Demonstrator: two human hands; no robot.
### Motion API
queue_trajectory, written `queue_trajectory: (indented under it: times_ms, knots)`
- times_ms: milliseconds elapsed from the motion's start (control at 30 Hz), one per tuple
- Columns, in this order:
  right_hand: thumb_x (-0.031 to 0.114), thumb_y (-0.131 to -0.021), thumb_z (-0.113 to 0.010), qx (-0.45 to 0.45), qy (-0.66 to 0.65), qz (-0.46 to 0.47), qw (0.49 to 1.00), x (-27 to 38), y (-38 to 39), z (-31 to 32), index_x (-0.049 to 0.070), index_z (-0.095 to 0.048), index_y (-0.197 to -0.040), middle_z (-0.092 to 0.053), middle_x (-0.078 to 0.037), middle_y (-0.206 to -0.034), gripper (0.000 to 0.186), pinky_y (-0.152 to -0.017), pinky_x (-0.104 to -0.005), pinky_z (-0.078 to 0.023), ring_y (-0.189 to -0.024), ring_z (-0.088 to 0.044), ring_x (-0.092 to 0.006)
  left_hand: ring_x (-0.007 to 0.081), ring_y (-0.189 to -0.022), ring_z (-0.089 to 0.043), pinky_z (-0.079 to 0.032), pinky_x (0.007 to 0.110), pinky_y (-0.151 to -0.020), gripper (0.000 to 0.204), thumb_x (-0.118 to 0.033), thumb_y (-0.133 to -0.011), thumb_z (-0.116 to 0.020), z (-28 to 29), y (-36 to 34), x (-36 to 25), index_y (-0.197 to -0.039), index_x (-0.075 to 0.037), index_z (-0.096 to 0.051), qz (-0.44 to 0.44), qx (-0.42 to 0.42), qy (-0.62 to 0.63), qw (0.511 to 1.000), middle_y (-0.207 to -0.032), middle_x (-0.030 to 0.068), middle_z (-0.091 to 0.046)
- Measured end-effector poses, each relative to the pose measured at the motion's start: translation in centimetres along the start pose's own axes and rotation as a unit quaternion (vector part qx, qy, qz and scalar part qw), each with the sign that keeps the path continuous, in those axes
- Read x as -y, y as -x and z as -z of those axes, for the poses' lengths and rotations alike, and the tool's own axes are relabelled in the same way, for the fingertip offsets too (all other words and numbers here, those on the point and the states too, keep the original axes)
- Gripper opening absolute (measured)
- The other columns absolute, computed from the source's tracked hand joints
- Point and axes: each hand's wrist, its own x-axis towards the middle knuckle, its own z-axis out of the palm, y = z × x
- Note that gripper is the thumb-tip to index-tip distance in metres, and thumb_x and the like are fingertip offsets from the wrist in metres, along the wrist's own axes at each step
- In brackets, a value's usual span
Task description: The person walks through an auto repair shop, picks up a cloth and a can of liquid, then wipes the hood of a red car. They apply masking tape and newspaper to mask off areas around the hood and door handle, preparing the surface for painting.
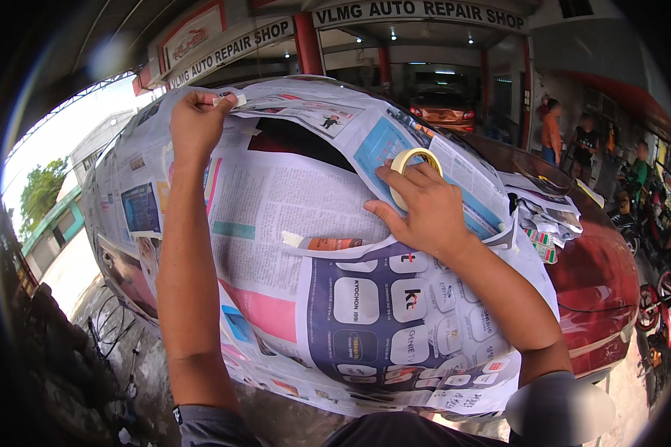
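My left hand [198, 123] pinches a short strip of masking tape [235, 100] at the upper edge of the newspaper sheets. A pale yellow roll of masking tape [405, 158] is held in my right hand [429, 205], its fingers over the ring and its thumb spread on the paper. Newspaper sheets [268, 194] cover much of a dark red car [593, 287]. Between two sheets, a dark gap [302, 143] lies between my hands. Another bit of tape [292, 239] sticks to a sheet edge below the gap.
Folded newspapers [548, 212] lie on the uncovered red bodywork at right. Behind stands a repair shop with red posts [309, 45] and an orange-brown car [441, 108] inside. Several people [552, 132] stand at the right, near parked motorcycles [660, 302].
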Motion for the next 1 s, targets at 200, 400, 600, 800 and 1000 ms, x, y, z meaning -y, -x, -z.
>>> queue_trajectory:
  times_ms: [200,400,600,800,1000]
  knots:
    - [0.028,-0.088,-0.075,0.025,-0.01,0.029,0.999,0.7,1.6,-1.9,0.009,-0.076,-0.111,-0.073,-0.008,-0.093,0.029,-0.065,-0.0395,-0.059,-0.091,-0.066,-0.0272,0.012,-0.063,-0.062,-0.048,0.028,-0.06,0.033,-0.025,-0.08,-0.091,0.9,1.8,2.7,-0.088,-0.001,-0.069,0.061,-0.101,0.072,0.99,-0.077,0.0045,-0.069]
    - [0.016,-0.08,-0.074,0.016,0.007,0.094,0.995,0.5,2.2,-2.9,0.009,-0.077,-0.101,-0.071,-0.006,-0.085,0.022,-0.061,-0.0365,-0.057,-0.084,-0.064,-0.0235,0.008,-0.067,-0.06,-0.043,0.022,-0.056,0.031,-0.019,-0.082,-0.092,0.7,2.5,-1.1,-0.093,-0.004,-0.068,0.183,-0.095,0.339,0.918,-0.081,0.0031,-0.069]
    - [0.014,-0.077,-0.074,0.029,0.024,0.11,0.993,0.6,2.1,-2.9,0.008,-0.075,-0.098,-0.069,-0.005,-0.083,0.022,-0.06,-0.0351,-0.055,-0.082,-0.064,-0.022,0.0117,-0.066,-0.06,-0.047,0.027,-0.062,0.034,-0.019,-0.076,-0.093,0.8,1.2,1.4,-0.092,-0.003,-0.068,0.151,-0.025,0.153,0.976,-0.079,0.0039,-0.068]
    - [0.025,-0.083,-0.076,0.02,0.009,0.077,0.997,0.1,1.8,-1.0,0.009,-0.074,-0.099,-0.068,-0.008,-0.08,0.023,-0.059,-0.0385,-0.054,-0.077,-0.065,-0.0255,0.0137,-0.065,-0.059,-0.049,0.029,-0.064,0.031,-0.016,-0.068,-0.09,-0.3,0.8,4.6,-0.086,-0.002,-0.068,0.074,-0.09,0.033,0.993,-0.076,0.0031,-0.066]
    - [0.041,-0.079,-0.085,0.222,0.012,-0.001,0.975,-1.2,3.0,8.1,0.011,-0.073,-0.102,-0.068,-0.009,-0.08,0.04,-0.071,-0.0428,-0.051,-0.081,-0.068,-0.0293,0.0106,-0.068,-0.058,-0.046,0.024,-0.063,0.032,-0.007,-0.07,-0.091,1.0,0.3,9.4,-0.086,-0.002,-0.064,0.112,-0.094,0.166,0.975,-0.078,0.0023,-0.064]
